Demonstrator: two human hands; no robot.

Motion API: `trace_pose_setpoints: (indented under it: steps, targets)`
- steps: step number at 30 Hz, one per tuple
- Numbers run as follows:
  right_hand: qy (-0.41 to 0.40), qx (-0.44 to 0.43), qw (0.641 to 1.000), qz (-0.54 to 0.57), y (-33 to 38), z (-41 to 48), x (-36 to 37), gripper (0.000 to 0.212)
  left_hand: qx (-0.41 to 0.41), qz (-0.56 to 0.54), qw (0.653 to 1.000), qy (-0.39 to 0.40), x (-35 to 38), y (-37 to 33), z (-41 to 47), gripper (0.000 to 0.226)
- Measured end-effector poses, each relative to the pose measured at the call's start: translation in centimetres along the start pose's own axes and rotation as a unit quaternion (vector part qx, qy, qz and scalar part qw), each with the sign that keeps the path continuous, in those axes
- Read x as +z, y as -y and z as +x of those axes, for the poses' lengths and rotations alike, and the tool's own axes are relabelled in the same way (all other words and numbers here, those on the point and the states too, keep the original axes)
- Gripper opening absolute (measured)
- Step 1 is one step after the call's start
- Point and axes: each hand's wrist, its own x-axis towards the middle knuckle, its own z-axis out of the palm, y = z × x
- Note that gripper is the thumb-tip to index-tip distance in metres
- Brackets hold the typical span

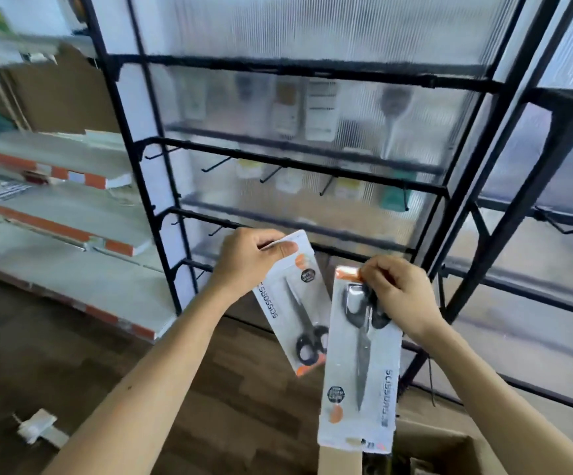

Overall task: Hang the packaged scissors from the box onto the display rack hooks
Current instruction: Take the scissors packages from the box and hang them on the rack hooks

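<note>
Closest in, the open cardboard box (432, 437) sits at the lower right, its brown flaps matte and creased. Hanging just above it is the right pack (360, 371), a long white card under clear glossy film, with black-handled scissors pointing blade-down. The right hand (398, 293) pinches its orange top edge between curled fingers and thumb, so its long axis runs nearly straight down.

The left hand (247, 258) grips the left pack (292, 303) at its top edge, thumb pressed flat across the card. This pack is tilted, the bottom swinging to the right, and its scissors lie handles-down.

What matters for the hanging is the top edge of each card against the black metal rack (299, 164). Thin wire hooks stick out toward the person from the cross-bars. One hook (214, 231) on the lower bar lies just left of the left hand, so that hand is likely the nearer one; the upper row is well above both hands. Whether either card's hang hole is clear of the fingers cannot be told.

Behind the bars stands a ribbed, translucent panel (312, 29); the floor (72, 354) is dark wood plank.
</note>
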Motion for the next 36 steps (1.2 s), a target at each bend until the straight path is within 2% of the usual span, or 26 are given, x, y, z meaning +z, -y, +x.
trace_pose_setpoints:
  steps: [4, 12, 17, 21, 26, 29, 32, 36]
  targets:
    - [0.057, -0.031, 0.997, -0.041, 3.4, 2.2, 4.3, 0.022, 0.008, 0.032, 0.999, -0.014, -5.2, 2.7, 0.8, 0.012]
    - [0.079, -0.1, 0.989, -0.069, 11.0, 7.3, 15.7, 0.02, 0.044, 0.061, 0.997, 0.009, -16.3, 8.0, 3.8, 0.01]
    - [0.097, -0.115, 0.985, -0.08, 14.2, 10.4, 19.9, 0.02, 0.043, 0.036, 0.998, 0.015, -20.9, 10.8, 6.4, 0.009]
    - [0.108, -0.082, 0.99, -0.049, 14.8, 13.5, 22.4, 0.009, 0.055, 0.006, 0.998, 0.0, -22.5, 12.9, 9.0, 0.009]
    - [0.145, -0.036, 0.989, 0.002, 13.6, 18.6, 25.7, 0.027, 0.049, -0.029, 0.998, -0.027, -22.8, 15.3, 13.7, 0.006]
    - [0.171, -0.021, 0.984, 0.04, 12.6, 23.0, 27.5, 0.017, 0.048, -0.051, 0.997, -0.041, -22.7, 16.7, 18.0, 0.015]
    - [0.164, -0.019, 0.983, 0.077, 11.6, 28.3, 28.8, 0.008, 0.061, -0.065, 0.994, -0.057, -22.6, 17.8, 23.2, 0.02]
    - [0.142, -0.04, 0.979, 0.141, 11.2, 36.1, 29.7, 0.016, 0.091, -0.099, 0.985, -0.106, -23.0, 18.6, 30.8, 0.02]
